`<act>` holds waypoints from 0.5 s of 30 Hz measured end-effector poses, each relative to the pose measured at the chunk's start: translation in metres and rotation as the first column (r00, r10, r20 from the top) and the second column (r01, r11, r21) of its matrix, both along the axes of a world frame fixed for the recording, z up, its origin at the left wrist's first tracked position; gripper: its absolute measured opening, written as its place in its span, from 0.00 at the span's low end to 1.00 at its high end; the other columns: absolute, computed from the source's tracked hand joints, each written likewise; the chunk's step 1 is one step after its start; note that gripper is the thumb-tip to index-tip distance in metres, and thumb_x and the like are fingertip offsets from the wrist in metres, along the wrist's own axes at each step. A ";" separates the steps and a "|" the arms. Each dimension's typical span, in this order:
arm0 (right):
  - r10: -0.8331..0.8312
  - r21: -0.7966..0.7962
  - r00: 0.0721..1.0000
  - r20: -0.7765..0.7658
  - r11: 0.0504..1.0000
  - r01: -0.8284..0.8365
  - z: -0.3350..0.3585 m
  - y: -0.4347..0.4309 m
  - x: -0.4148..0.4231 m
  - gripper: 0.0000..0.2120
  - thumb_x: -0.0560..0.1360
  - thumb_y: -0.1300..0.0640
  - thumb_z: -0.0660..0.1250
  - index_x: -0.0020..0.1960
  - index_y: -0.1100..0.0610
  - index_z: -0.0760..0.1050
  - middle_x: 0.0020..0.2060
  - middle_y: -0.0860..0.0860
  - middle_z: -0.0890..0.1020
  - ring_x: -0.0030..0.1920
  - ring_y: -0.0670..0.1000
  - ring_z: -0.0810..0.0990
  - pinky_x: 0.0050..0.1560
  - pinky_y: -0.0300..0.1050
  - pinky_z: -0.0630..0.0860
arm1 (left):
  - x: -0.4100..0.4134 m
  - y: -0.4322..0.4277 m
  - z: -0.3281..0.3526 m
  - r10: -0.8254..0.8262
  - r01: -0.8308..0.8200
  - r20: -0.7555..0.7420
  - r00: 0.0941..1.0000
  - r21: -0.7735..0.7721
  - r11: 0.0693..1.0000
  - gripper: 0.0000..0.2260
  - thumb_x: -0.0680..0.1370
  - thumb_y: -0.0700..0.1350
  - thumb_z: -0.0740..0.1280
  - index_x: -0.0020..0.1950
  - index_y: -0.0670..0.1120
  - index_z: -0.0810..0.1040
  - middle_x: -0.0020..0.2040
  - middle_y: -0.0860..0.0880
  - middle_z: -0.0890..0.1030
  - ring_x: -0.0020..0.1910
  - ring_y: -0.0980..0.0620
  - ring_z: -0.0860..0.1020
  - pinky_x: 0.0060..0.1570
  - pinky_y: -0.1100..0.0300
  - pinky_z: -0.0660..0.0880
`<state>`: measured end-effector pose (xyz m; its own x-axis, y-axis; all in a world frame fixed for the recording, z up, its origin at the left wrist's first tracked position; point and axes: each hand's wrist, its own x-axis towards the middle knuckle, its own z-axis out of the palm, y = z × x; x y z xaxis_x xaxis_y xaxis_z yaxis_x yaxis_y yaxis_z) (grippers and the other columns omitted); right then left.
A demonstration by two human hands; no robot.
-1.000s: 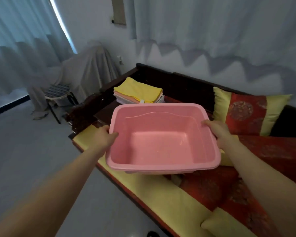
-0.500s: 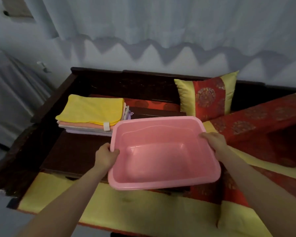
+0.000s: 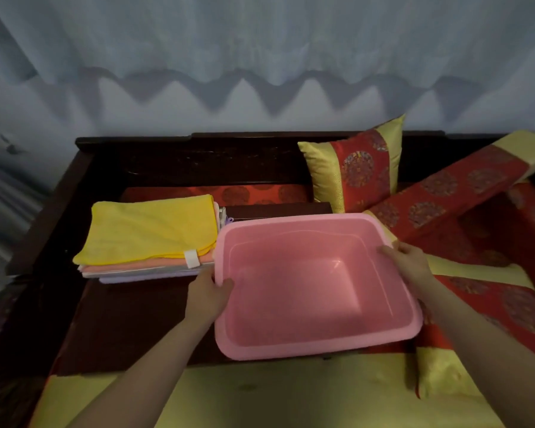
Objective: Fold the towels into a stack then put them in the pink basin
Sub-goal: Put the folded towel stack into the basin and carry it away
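Head view: my left hand [image 3: 209, 299] is clamped on the pink basin [image 3: 294, 304] rim at 9 o'clock, my right hand [image 3: 410, 264] at 2 o'clock. Basin empty. The folded towel stack [image 3: 149, 233] lies just beside it at 10 o'clock on the dark table [image 3: 121, 319].

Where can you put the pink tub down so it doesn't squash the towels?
Free: the dark wood in front of the towel stack, left of the pink basin. Crowded: the right side, with cushions.
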<state>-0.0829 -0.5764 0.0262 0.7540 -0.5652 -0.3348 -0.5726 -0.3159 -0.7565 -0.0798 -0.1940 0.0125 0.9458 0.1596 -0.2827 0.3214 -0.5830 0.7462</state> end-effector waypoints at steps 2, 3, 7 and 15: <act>0.016 -0.158 0.998 -0.066 0.987 -0.026 0.011 0.007 0.002 0.15 0.70 0.49 0.72 0.49 0.59 0.74 0.44 0.54 0.77 0.46 0.56 0.75 0.46 0.50 0.70 | 0.005 0.013 0.001 -0.102 0.103 -0.036 0.994 0.028 0.994 0.13 0.74 0.53 0.64 0.50 0.45 0.79 0.45 0.47 0.82 0.42 0.47 0.79 0.43 0.54 0.75; 0.014 -0.251 0.998 -0.065 0.968 -0.030 0.019 0.011 0.004 0.18 0.70 0.48 0.72 0.52 0.59 0.73 0.47 0.55 0.77 0.48 0.57 0.75 0.48 0.50 0.70 | 0.010 0.022 0.003 -0.160 0.162 -0.049 0.986 0.045 0.986 0.16 0.75 0.57 0.62 0.44 0.45 0.78 0.40 0.48 0.81 0.39 0.49 0.78 0.42 0.53 0.76; 0.124 -0.369 0.986 0.113 0.926 -0.074 0.057 0.058 0.050 0.21 0.69 0.49 0.73 0.57 0.59 0.73 0.52 0.57 0.79 0.55 0.59 0.76 0.55 0.53 0.71 | 0.047 0.061 0.021 -0.155 0.154 0.009 0.988 0.076 0.985 0.26 0.76 0.60 0.59 0.37 0.36 0.75 0.32 0.44 0.80 0.35 0.45 0.78 0.39 0.50 0.72; 0.253 0.094 0.954 0.160 0.958 -0.269 0.048 0.257 0.172 0.21 0.67 0.52 0.75 0.56 0.54 0.74 0.51 0.52 0.78 0.55 0.53 0.78 0.60 0.50 0.74 | 0.139 0.183 0.026 0.077 -0.076 0.105 0.991 -0.008 0.997 0.14 0.77 0.50 0.64 0.45 0.38 0.76 0.40 0.46 0.82 0.42 0.44 0.80 0.43 0.50 0.75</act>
<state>0.0888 -0.3189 0.0738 0.9152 -0.3067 -0.2616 -0.3633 -0.3466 -0.8648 0.0592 -0.0105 0.0381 0.9554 0.2316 -0.1831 0.2845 -0.5564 0.7807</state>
